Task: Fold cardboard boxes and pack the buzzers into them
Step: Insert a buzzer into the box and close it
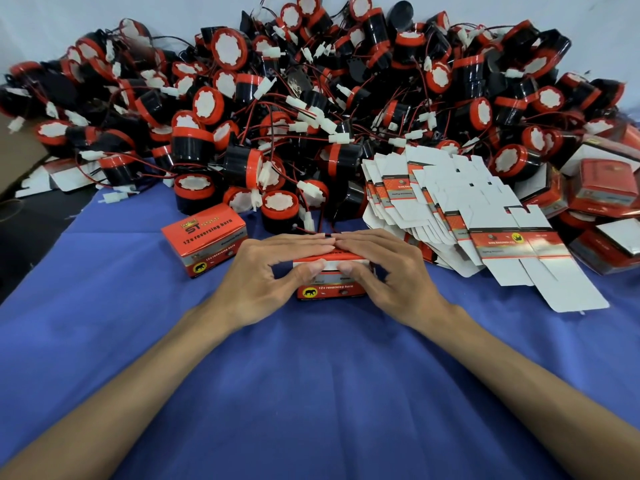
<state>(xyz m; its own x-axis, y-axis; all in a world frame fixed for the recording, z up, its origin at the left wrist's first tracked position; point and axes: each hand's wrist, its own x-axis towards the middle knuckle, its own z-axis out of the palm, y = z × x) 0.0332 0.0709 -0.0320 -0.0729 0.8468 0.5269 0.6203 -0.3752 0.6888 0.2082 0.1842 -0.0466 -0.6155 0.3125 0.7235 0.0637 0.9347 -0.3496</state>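
A small red cardboard box [329, 289] printed "12v reversing horn" stands on the blue cloth [311, 393] in the middle. My left hand [266, 271] and my right hand [391, 271] both rest on it. Their straight fingers lie flat across the lid and meet at the fingertips, while both thumbs press on the white flap at the front top edge. What the box holds is hidden. Behind it lies a huge heap of black-and-red buzzers [311, 98] with red and black wires and white plugs.
A closed red box [204, 240] stands just left of my hands. A fanned stack of flat unfolded box blanks [467, 209] lies to the right. Several more closed boxes [602, 188] are piled at the far right. Blue cloth spreads toward me.
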